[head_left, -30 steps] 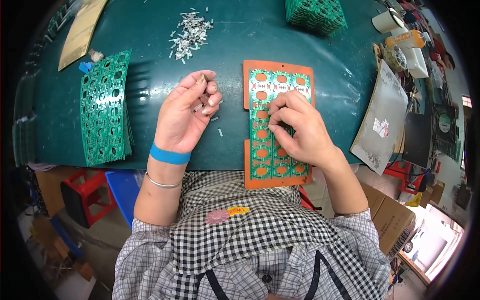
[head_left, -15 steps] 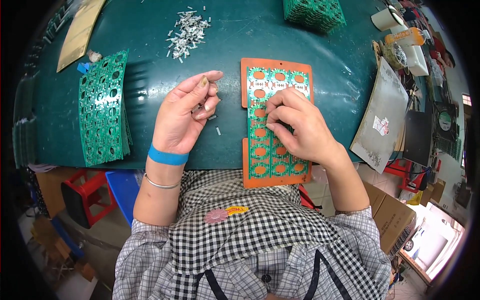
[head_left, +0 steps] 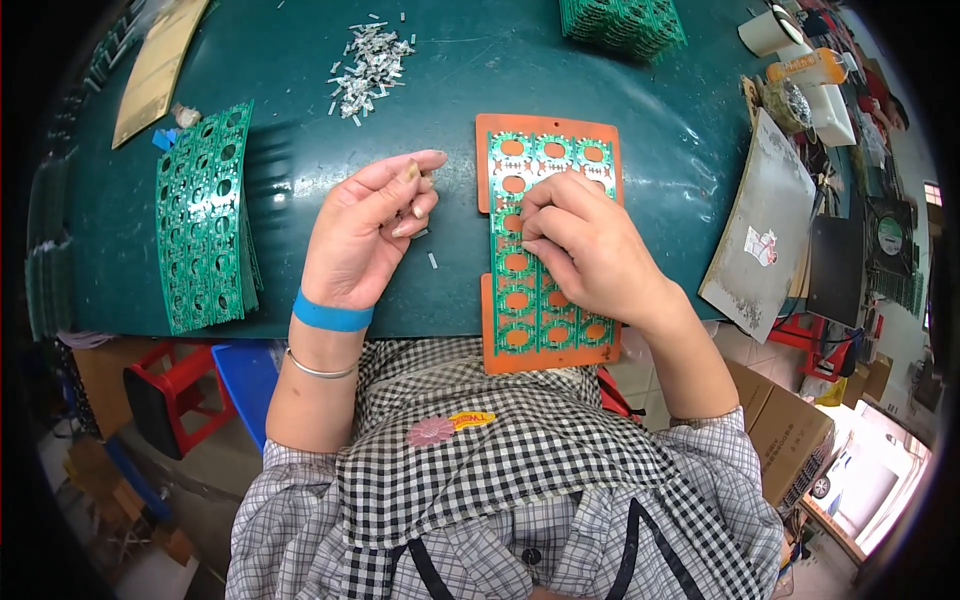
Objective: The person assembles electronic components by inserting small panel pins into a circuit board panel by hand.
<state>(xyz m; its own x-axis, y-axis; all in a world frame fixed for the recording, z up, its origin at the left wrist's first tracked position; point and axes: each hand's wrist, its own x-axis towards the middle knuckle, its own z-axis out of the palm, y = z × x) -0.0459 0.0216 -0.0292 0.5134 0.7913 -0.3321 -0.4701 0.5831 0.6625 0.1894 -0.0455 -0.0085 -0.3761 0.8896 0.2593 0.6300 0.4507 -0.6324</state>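
A green circuit board panel [head_left: 541,318] with rows of oval cutouts lies on an orange fixture plate [head_left: 484,165] at the table's front edge. My right hand [head_left: 595,245] is over the panel's middle. Its thumb and index finger are pinched together at the left column, and whatever is between them is too small to make out. Left of the plate, my left hand [head_left: 365,225] is raised palm up, with the index finger extended and the other fingers curled in. Tiny pieces seem to sit among those fingers, partly hidden. A small white part [head_left: 433,260] lies on the table beside it.
A heap of small white parts [head_left: 370,75] lies at the far left-centre. Green panels are stacked at left [head_left: 205,240] and far right [head_left: 625,28]. A worn grey board [head_left: 765,210] leans along the right edge; a tan board [head_left: 160,70] lies far left.
My right fingertips have shifted very slightly left over the panel. My left hand's pose is nearly the same, and the whole view has moved a little.
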